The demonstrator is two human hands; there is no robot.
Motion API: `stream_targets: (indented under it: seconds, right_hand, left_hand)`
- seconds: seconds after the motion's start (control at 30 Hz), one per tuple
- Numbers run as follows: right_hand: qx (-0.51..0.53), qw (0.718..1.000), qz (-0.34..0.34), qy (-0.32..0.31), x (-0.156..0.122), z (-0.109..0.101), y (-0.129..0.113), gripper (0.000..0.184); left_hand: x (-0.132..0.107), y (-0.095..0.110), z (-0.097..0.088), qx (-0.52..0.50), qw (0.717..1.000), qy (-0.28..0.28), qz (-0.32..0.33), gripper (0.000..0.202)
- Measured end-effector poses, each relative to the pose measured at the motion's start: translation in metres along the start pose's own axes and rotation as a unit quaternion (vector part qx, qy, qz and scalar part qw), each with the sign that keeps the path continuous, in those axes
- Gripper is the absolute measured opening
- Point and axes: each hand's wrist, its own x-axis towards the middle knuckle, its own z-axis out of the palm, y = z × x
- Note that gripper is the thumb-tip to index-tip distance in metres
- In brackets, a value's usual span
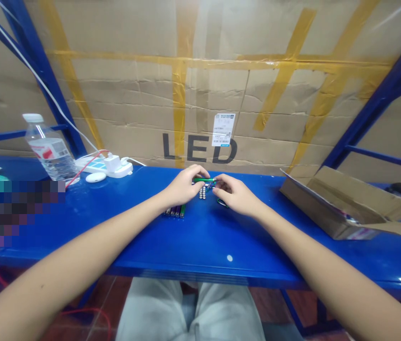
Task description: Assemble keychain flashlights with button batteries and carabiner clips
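Note:
Over the table, my left hand (188, 184) is closed around a slim, shiny green metal tube (204, 180), thumb below and fingers above. The fingers of my right hand (235, 193) pinch at the tube's right end; its exact tip is hidden by them. A dark green carabiner-like loop (222, 203) shows under my right hand. Between the hands, small silver button-like pieces (202, 193) stand in short rows on the table. Several slim metallic tubes (175, 211), purple and green among them, lie side by side below my left hand, partly covered by it.
An open cardboard box (332, 213) stands at the right of the blue table (200, 251). On the left are a water bottle (53, 154), a white power strip (120, 166) and a white round case (95, 177). A large taped carton (143, 104) rises behind.

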Motion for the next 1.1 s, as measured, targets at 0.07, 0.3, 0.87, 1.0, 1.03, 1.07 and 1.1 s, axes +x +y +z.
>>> stream_targets:
  seconds: [0.07,0.3,0.87,1.0,1.03,1.07,1.1]
  right_hand:
    - [0.021,0.999,-0.015,0.022,0.001,0.0,-0.001,0.026]
    - [0.149,0.988,0.024,-0.037,0.001,-0.003,-0.004,0.031]
    - [0.282,0.954,0.096,-0.039,0.0,0.002,-0.009,0.019]
    - [0.225,0.971,0.072,-0.033,-0.001,0.005,-0.009,0.019]
    - [0.206,0.976,0.068,-0.034,-0.001,0.005,-0.009,0.019]
    - [0.186,0.98,0.062,-0.034,-0.002,0.005,-0.01,0.019]
    - [0.166,0.984,0.057,-0.034,-0.002,0.004,-0.011,0.019]
  left_hand:
    - [-0.001,0.003,0.003,-0.02,1.0,-0.008,0.003,0.013]
    - [-0.002,0.008,0.009,-0.186,0.98,-0.014,-0.071,0.017]
    - [0.006,-0.001,-0.008,-0.44,0.883,-0.024,-0.161,0.069]
    - [0.004,-0.01,-0.014,-0.496,0.847,-0.046,-0.185,0.076]
    - [0.004,-0.01,-0.014,-0.507,0.84,-0.046,-0.186,0.076]
    - [0.004,-0.01,-0.014,-0.515,0.835,-0.045,-0.189,0.076]
    - [0.004,-0.01,-0.013,-0.521,0.831,-0.041,-0.192,0.076]
